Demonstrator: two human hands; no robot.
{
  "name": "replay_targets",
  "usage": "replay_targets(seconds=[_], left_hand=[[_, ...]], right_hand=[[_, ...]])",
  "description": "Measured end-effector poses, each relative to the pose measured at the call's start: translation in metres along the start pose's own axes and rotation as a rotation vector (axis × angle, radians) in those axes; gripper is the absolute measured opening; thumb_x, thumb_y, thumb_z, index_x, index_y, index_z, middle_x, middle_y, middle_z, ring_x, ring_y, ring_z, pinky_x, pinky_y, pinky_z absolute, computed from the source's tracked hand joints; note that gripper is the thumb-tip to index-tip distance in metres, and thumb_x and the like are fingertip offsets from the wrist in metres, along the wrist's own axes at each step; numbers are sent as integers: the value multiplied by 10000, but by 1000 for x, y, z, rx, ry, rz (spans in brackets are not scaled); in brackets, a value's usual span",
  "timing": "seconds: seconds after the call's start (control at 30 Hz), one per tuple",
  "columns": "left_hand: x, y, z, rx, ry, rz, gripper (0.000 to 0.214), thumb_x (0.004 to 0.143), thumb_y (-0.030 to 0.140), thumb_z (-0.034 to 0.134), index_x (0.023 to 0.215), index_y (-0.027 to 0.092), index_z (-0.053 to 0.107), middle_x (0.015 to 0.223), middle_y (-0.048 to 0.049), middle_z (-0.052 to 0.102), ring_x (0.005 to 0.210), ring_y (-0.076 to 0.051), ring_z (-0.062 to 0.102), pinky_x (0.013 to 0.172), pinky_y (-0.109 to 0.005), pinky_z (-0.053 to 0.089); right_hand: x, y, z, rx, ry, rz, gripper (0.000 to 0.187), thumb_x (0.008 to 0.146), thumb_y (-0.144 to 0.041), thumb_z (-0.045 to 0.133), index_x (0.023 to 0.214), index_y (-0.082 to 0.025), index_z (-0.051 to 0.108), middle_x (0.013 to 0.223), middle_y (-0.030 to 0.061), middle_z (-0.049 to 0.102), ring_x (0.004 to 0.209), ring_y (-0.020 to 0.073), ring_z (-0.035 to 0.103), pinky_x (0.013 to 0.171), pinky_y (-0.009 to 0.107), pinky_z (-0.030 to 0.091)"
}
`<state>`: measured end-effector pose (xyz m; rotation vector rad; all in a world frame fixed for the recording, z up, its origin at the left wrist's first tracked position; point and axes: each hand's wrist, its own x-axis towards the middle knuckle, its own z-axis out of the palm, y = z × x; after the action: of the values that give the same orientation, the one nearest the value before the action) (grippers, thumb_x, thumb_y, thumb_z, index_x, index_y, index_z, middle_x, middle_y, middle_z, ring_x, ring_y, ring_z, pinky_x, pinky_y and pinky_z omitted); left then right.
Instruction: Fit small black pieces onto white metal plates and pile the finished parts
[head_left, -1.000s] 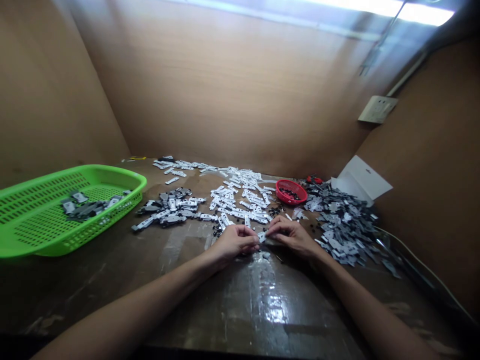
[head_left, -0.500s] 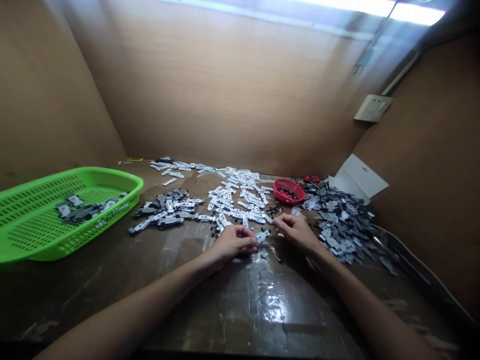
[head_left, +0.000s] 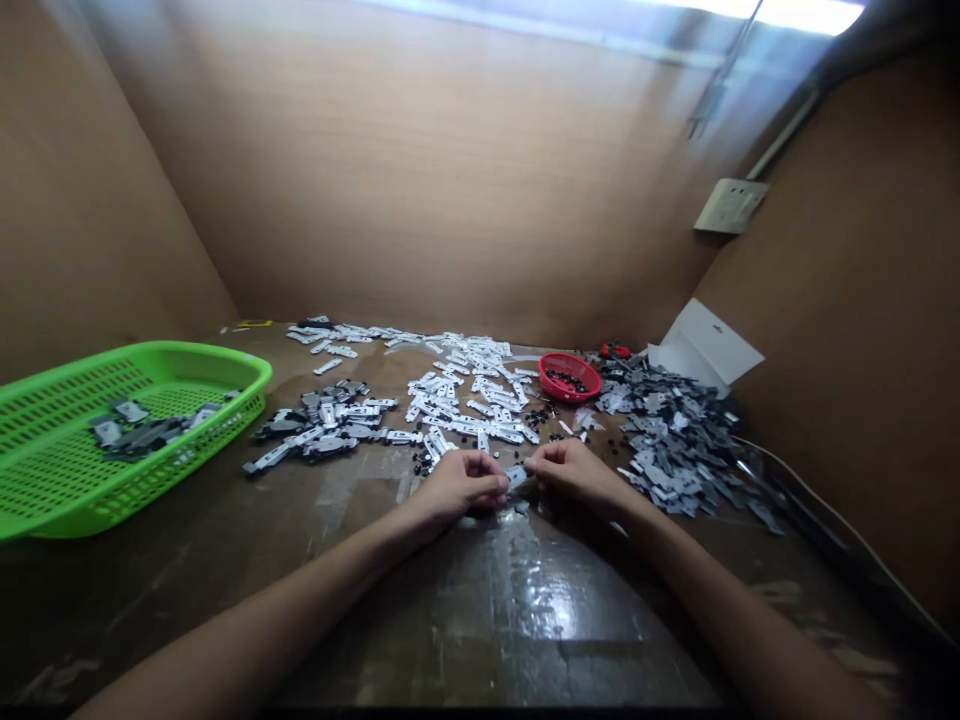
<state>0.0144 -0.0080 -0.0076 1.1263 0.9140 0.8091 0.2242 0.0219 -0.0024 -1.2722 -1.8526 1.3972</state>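
Note:
In the middle of the table, my left hand (head_left: 469, 482) is closed in a pinch on the left end of a small pale-grey toy car piece (head_left: 517, 476). My right hand (head_left: 576, 470) has thumb and forefinger pinched together at the piece's right end. Anything between those right fingertips is too small to make out. Just beyond my hands lie white toy car bodies (head_left: 442, 405) in a loose spread. Small black wheels (head_left: 421, 462) are scattered beside my left hand, and a red basket (head_left: 570, 391) with black bits inside stands past my right hand.
At the left, a green basket (head_left: 259, 392) holds several grey and white car pieces. A pile of assembled-looking cars (head_left: 322, 425) lies left of centre. Grey flat parts (head_left: 675, 440) are heaped at the right, by a white card (head_left: 705, 340). A cable (head_left: 825, 520) runs along the right wall.
My right hand has moved left and down to the car piece, its fingers now at that end. My left hand keeps its pinch on the piece. The whole view has shifted slightly.

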Motion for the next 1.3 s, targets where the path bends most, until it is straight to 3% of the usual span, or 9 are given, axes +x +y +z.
replay_targets(seconds=[0.17, 0.4, 0.53, 0.67, 0.83, 1.0, 1.3], left_hand=[[1, -1, -2, -84, -4, -47, 232, 624, 280, 702, 752, 107, 617, 654, -53, 643, 593, -101, 594, 572, -187, 430], [0, 0, -3, -125, -26, -71, 190, 628, 240, 688, 741, 102, 623, 652, -46, 628, 587, -88, 573, 563, -176, 410], [1, -1, -2, -77, -29, -43, 191, 642, 245, 679, 754, 100, 624, 656, -51, 626, 583, -91, 570, 553, -179, 404], [1, -1, -3, -15, -5, 3, 218, 650, 282, 680, 761, 105, 616, 650, -60, 631, 565, -96, 566, 528, -178, 390], [2, 0, -5, -41, 15, 25, 182, 662, 255, 665, 739, 99, 612, 634, -57, 629, 469, -47, 488, 486, -161, 350], [2, 0, -5, -74, 25, 2, 168, 656, 245, 664, 729, 101, 616, 644, -57, 625, 523, -70, 530, 500, -164, 361], [0, 2, -3, -272, -6, -56, 174, 649, 221, 697, 733, 99, 607, 662, -46, 607, 580, -69, 569, 540, -146, 399]], right_hand=[[1, 1, 2, -47, 9, -39, 335, 744, -446, 546, 664, -122, 584, 579, -8, 521, 481, 65, 390, 459, 188, 291], [-1, -4, 0, -49, -70, -49, 330, 755, -451, 540, 709, -125, 558, 585, -30, 460, 501, 61, 354, 452, 182, 265], [-4, -6, -2, -25, -111, -20, 340, 761, -459, 536, 694, -126, 550, 549, -34, 445, 464, 56, 337, 424, 182, 242], [-2, -7, -6, -45, -60, -2, 376, 770, -483, 515, 718, -118, 588, 553, -17, 488, 438, 55, 331, 413, 194, 231], [-2, -13, -9, -174, 130, -236, 249, 730, -376, 606, 857, -162, 618, 742, 9, 576, 594, 102, 472, 539, 218, 360], [-6, -15, -5, -328, 133, -491, 115, 740, -221, 604, 848, -192, 630, 883, 43, 576, 794, 157, 530, 682, 270, 415], [-7, -17, -7, -384, 139, -601, 75, 780, -209, 573, 808, -193, 641, 889, 61, 574, 818, 166, 547, 703, 294, 439]])
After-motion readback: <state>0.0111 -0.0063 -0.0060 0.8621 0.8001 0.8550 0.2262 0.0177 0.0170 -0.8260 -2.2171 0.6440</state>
